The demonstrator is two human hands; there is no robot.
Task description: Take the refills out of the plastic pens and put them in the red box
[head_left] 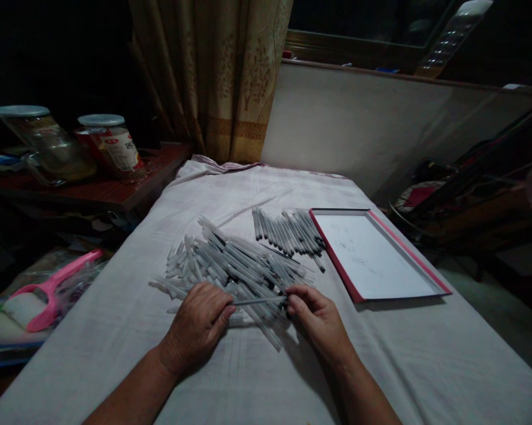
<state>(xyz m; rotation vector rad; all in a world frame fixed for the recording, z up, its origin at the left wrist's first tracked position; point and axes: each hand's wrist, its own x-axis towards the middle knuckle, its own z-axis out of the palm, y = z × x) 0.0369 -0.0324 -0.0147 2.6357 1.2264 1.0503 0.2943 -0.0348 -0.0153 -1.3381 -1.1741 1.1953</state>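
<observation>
One thin pen [259,301] runs almost flat from my left hand [202,319] to my right hand [314,316], over the near side of a big pile of pens [230,257]. My left hand is closed up, with the thumb and first finger pinching one end of the pen. My right hand has its fingertips pressed together at the other end, next to a small dark bit. I can't tell if that bit is a cap or part of the pen. The pile is a messy heap of clear, gray-looking sticks, pointing lots of ways, and some poke out toward me under the pen. Just past the pile, a bit to the right, a row of pens [286,230] lies side by side, with the dark ends toward me. Right beside that row sits a shallow tray [339,260] with red sides and a white inside with faint gray marks. All of this is on a pale cloth [248,383] that covers the table. Off to my left, a jar [120,150] with a red and white label stands on a brown side table [133,192], and a pink plastic thing [51,289] is lower down. Behind the table hangs a gold curtain [239,77].
</observation>
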